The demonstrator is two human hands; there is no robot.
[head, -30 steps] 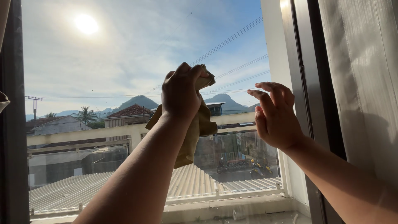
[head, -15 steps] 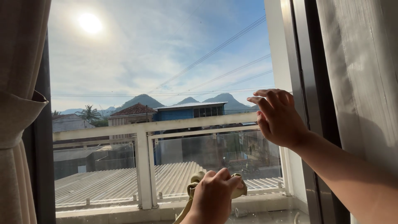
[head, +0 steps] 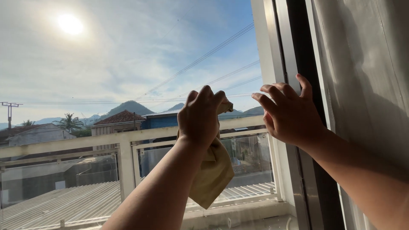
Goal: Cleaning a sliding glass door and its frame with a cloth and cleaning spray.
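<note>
So what I've got on my feed: one big clear glass window pane (head: pixel 106 64), smooth and a bit streaky near the bottom, filling most of the view. Beside it on the right is one dark metal window frame upright (head: pixel 298 55), flat and straight, and further right one pale sheer curtain (head: pixel 366 64) with a fine vertical weave. Outside there's one white balcony railing (head: pixel 123 138) with boxy posts and glass panels, then corrugated metal roofing below it. No labels or signs I can make out anywhere.

Two hands in view. My left hand (head: pixel 202 117) is closed tight around one soft mustard-yellow cleaning cloth (head: pixel 213 174), bunched up in the fist and pressed to the glass near the middle of the pane, with the loose end hanging down limp under the wrist. My right hand (head: pixel 289 115) holds nothing, fingers spread wide and slightly curled, fingertips resting against the pane's right edge and the dark frame.
</note>
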